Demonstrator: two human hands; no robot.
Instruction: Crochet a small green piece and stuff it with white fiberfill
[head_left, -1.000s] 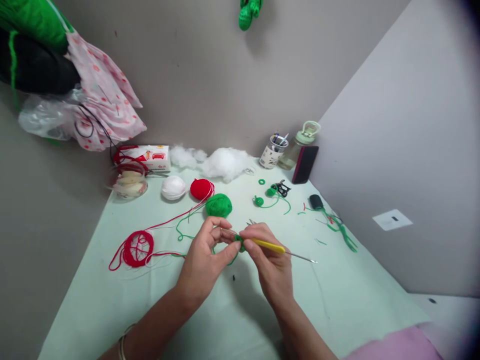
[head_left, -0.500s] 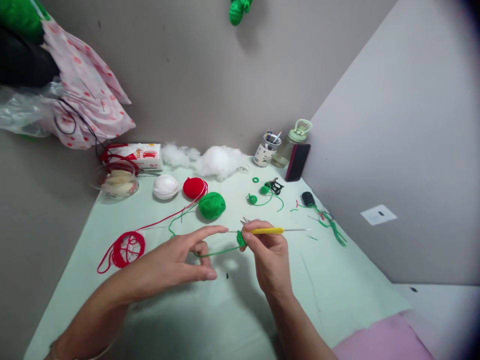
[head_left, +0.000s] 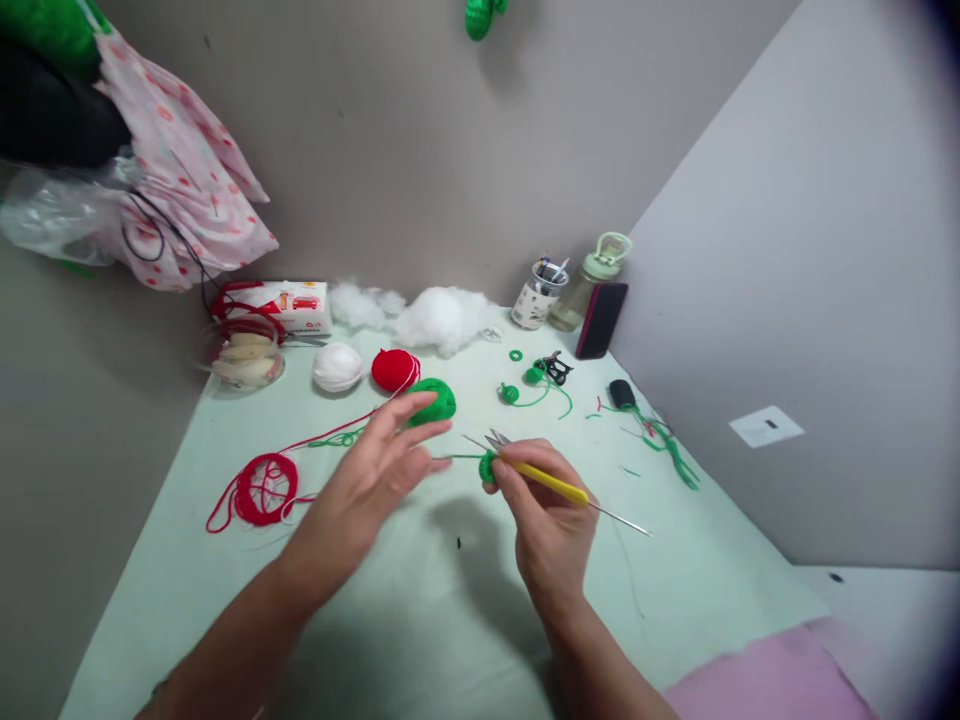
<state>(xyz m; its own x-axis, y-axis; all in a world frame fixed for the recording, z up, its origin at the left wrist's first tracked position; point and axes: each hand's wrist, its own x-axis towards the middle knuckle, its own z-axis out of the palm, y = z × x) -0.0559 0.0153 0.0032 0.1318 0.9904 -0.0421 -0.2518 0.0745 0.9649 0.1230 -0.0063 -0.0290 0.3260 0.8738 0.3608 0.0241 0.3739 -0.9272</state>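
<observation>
The right hand point(head_left: 546, 525) pinches a yellow-handled crochet hook point(head_left: 551, 486) and a small green crochet piece point(head_left: 487, 466) at its fingertips. The hook's long axis slants from the piece down to the right, away from the left hand point(head_left: 369, 478). That hand, open with fingers spread and blurred, hovers just left of the piece with a green strand point(head_left: 454, 457) running between them, though any grip on it cannot be told; the green yarn ball point(head_left: 435, 398) lies on the tabletop point(head_left: 675, 600) just beyond its fingertips.

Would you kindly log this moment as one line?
right hand: holds crochet hook, green piece | left hand: open, near green yarn ball
</observation>
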